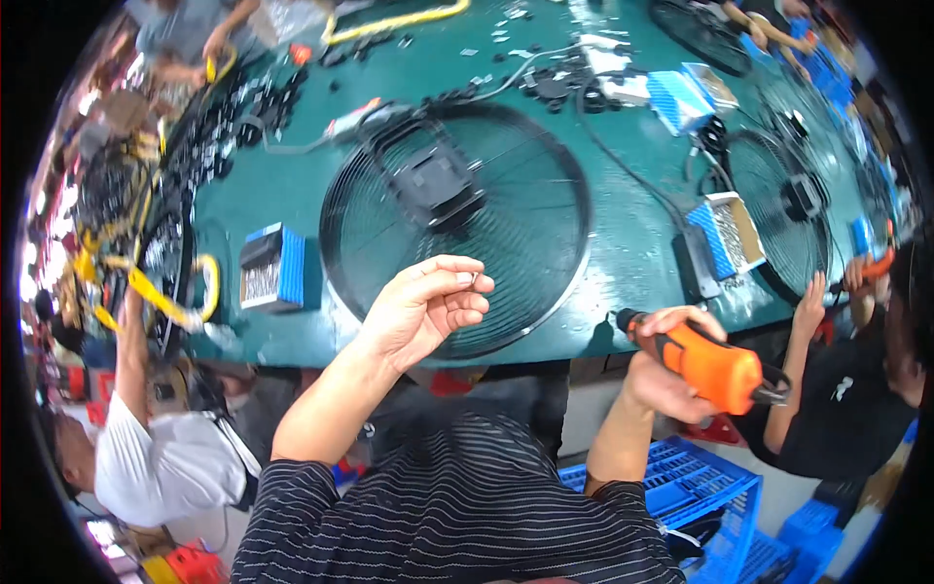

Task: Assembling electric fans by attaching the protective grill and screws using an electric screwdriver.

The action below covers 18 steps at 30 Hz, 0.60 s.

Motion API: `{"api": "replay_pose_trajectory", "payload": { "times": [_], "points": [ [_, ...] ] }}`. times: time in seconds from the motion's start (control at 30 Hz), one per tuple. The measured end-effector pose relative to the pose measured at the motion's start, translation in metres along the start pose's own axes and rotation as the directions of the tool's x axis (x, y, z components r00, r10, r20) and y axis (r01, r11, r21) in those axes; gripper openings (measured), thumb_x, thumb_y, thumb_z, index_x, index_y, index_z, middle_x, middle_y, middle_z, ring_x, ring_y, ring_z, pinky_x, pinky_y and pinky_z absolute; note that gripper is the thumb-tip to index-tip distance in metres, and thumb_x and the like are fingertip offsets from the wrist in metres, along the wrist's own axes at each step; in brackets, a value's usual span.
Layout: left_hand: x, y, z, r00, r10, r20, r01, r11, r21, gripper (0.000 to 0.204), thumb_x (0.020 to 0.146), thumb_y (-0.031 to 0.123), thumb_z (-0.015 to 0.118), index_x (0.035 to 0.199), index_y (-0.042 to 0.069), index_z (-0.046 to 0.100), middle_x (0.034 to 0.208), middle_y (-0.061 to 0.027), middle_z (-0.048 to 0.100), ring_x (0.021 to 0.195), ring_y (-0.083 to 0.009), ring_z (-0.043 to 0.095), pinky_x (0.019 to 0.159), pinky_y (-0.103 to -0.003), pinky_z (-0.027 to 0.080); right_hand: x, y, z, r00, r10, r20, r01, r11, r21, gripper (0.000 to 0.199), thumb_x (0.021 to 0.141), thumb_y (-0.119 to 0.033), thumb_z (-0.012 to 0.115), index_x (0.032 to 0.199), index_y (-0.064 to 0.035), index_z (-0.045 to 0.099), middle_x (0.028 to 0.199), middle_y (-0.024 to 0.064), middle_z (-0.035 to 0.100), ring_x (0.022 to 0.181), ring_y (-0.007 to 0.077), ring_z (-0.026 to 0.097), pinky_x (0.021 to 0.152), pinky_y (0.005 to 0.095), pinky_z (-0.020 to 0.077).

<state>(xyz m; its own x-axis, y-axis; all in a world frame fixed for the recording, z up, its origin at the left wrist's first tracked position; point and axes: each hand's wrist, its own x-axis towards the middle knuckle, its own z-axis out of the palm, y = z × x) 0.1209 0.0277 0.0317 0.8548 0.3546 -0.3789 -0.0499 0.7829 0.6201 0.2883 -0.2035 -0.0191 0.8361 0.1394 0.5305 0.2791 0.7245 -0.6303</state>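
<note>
My left hand is raised over the near edge of a round black wire fan guard. Thumb and forefinger are pinched together on a tiny dark piece, too small to name. A square black housing sits on the guard, left of its middle. On the right, my right hand grips an orange and black electric screwdriver, held near the table's front edge with its dark nose pointing left.
A blue box of small metal parts stands left of the guard; a similar box is right, beside a black power strip. Cables and loose black parts lie across the green table. Co-workers flank me; a blue plastic rack stands below.
</note>
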Motion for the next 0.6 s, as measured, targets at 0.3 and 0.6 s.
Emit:
{"api": "replay_pose_trajectory", "payload": {
  "times": [0.3, 0.6],
  "points": [
    [-0.127, -0.006, -0.084, 0.977, 0.006, -0.212, 0.004, 0.999, 0.048, 0.021, 0.095, -0.001, 0.059, 0.114, -0.006, 0.067, 0.104, -0.0179, 0.069, 0.084, -0.022, 0.07, 0.074, -0.034, 0.06, 0.022, -0.029, 0.094, 0.981, 0.175, 0.081, -0.168, 0.982, -0.09, 0.101, 0.086, -0.076, 0.046, 0.143, 0.0062, 0.033, 0.081, 0.012, 0.053, 0.059, 0.0193, 0.05, 0.059, 0.0315, 0.0434],
    [-0.107, -0.042, -0.115, 0.968, 0.25, -0.036, -0.242, 0.959, 0.145, 0.016, 0.089, -0.004, 0.068, 0.105, -0.005, 0.07, 0.104, -0.0154, 0.069, 0.081, -0.0158, 0.067, 0.068, -0.025, 0.056, -0.024, -0.001, 0.184, 0.807, 0.44, 0.395, -0.554, 0.796, 0.245, 0.041, 0.092, -0.017, 0.064, 0.124, 0.0024, 0.048, 0.088, 0.0058, 0.051, 0.069, 0.0118, 0.054, 0.065, 0.0285, 0.0439]
  ]
}}
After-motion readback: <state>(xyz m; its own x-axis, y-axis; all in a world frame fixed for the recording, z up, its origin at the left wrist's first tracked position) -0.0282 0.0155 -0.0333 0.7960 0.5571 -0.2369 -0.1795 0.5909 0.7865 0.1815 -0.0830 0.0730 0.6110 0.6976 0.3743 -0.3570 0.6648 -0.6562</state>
